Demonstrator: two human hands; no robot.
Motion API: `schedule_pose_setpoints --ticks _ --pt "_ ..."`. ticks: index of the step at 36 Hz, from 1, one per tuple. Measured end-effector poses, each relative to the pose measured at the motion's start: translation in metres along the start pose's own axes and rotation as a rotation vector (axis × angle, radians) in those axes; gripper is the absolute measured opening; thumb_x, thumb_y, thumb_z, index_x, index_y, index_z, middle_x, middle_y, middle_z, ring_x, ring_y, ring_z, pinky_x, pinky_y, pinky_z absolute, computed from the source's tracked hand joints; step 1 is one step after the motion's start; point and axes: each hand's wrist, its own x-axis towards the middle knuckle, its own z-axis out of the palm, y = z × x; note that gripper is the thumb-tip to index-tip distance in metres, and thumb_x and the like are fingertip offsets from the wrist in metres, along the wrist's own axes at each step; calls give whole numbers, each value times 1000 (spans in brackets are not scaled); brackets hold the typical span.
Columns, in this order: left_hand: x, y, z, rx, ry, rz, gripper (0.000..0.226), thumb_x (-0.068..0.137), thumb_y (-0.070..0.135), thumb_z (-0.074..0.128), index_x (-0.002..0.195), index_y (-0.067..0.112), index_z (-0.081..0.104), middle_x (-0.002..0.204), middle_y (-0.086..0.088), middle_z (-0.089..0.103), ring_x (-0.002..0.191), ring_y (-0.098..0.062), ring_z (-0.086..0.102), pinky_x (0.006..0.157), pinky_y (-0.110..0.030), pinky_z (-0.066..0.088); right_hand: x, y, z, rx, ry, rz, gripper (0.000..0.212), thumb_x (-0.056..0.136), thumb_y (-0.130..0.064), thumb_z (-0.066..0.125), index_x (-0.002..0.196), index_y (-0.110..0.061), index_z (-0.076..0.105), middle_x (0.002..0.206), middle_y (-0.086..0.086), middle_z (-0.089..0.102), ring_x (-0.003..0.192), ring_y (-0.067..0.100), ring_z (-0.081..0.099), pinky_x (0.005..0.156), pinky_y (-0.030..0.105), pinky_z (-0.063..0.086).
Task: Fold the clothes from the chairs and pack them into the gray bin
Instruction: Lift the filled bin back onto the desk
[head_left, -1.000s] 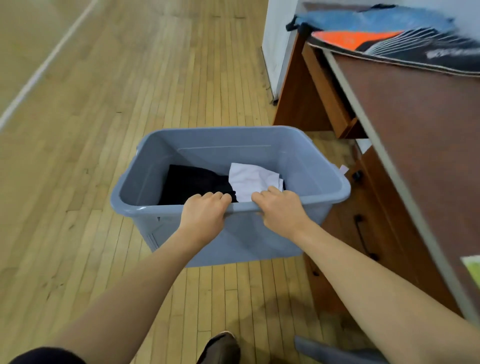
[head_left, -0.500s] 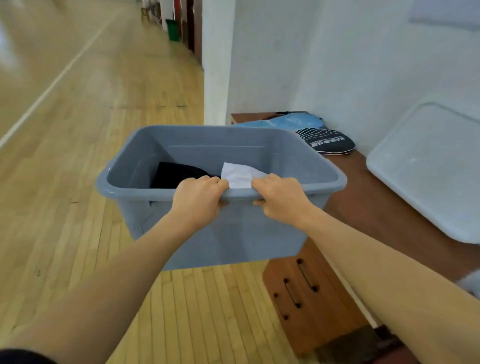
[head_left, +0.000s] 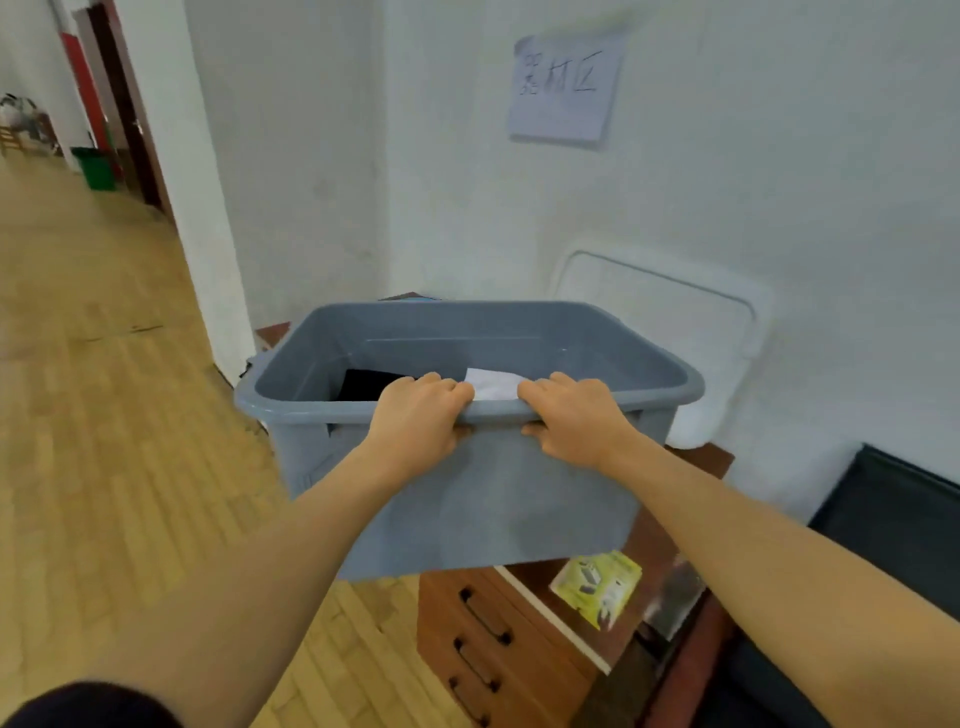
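- Gray bin (head_left: 470, 499): carried in the air, its near long rim gripped; body extends away from the grip, long axis crosswise to both forearms.
- Left hand (head_left: 415, 421), right hand (head_left: 576, 415): fingers curled over that rim, side by side near its middle, equally near.
- Contents: black garment (head_left: 363, 383), white garment (head_left: 491, 383), just beyond the knuckles.
- Wooden desk (head_left: 524, 623): below and right of the grip; likely set-down spot.
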Motion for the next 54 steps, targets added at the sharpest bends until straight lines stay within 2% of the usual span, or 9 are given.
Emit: schedule_pose_setpoints --ticks 4,8,13,15,20,30,36,51,54 --pt "35 26 31 -62 -4 91 53 33 36 94 53 19 48 44 7 46 37 -16 45 50 -16 -5 -23 37 12 -38 -36 85 51 30 -21 91 62 -15 52 49 -6 49 41 17 46 49 15 -4" --pt "64 52 59 -123 -2 168 52 31 41 93 53 19 52 45 7 49 38 -15 48 44 -18 12 -44 70 26 -39 -76 147 49 32 -20 89 63 -14 51 49 -5 48 41 18 46 48 16 -4" --pt "101 75 87 -188 55 322 48 35 39 92 57 18 54 48 8 50 44 -16 51 42 -20 25 -66 98 33 -51 -216 308 20 85 -27 61 93 -16 47 90 1 60 86 24 54 49 28 18" --pt "114 77 96 -222 69 360 48 35 39 91 57 19 54 48 9 49 45 -15 51 43 -20 24 -67 103 30 -16 -261 367 19 89 -30 54 94 -19 39 97 0 58 91 22 53 58 30 28" --pt "134 69 124 -291 80 456 49 36 40 91 60 19 54 51 8 50 45 -15 50 43 -23 24 -58 102 36 -69 -327 467 20 90 -32 53 93 -20 37 99 1 60 92 23 54 62 31 30" --pt "143 20 173 -357 94 579 52 42 39 92 62 15 51 56 4 48 47 -17 48 46 -23 27 -14 61 73 -96 -311 638 20 86 -19 52 105 -13 48 95 4 58 87 26 54 48 29 16" --pt "138 -4 195 -369 107 635 50 49 40 90 67 14 51 59 2 48 50 -17 47 47 -25 34 4 43 92 -112 -297 666 50 32 -16 83 67 -18 47 52 -6 43 39 16 34 45 17 -4" --pt "151 -37 221 -311 -15 591 51 43 40 92 65 12 55 56 1 48 49 -19 47 52 -27 28 50 28 130 -191 -329 805 43 33 -16 81 68 -17 55 51 -3 45 40 18 32 50 19 -2" --pt "153 -38 220 -357 -78 616 47 51 39 89 68 13 53 59 2 48 51 -18 46 55 -27 26 51 29 126 -161 -390 753 33 68 -24 71 95 -13 56 77 2 56 64 25 52 55 27 19"
